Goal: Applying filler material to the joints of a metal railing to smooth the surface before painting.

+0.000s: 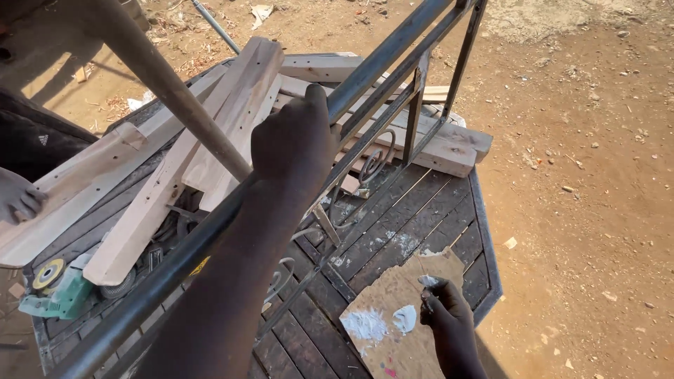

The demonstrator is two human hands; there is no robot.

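Observation:
My left hand (295, 140) is closed around the top rail of a dark metal frame (393, 52) that leans diagonally over a slatted wooden table (414, 224). The frame has a scroll ornament (375, 158) inside its bars. Low at the right, my right hand (444, 309) pinches a small tool tipped with white paste (427, 281); its shape is hard to tell. That hand hovers over a torn piece of cardboard (400, 281) with blobs of white paste (404, 319) on it.
Several pale wooden planks (232, 105) lie across the table's far side. A green angle grinder (56, 291) rests at the left corner. Another person's hand (17, 200) touches a plank at the left edge. A round pole (161, 81) crosses overhead. Sandy ground (583, 175) lies right.

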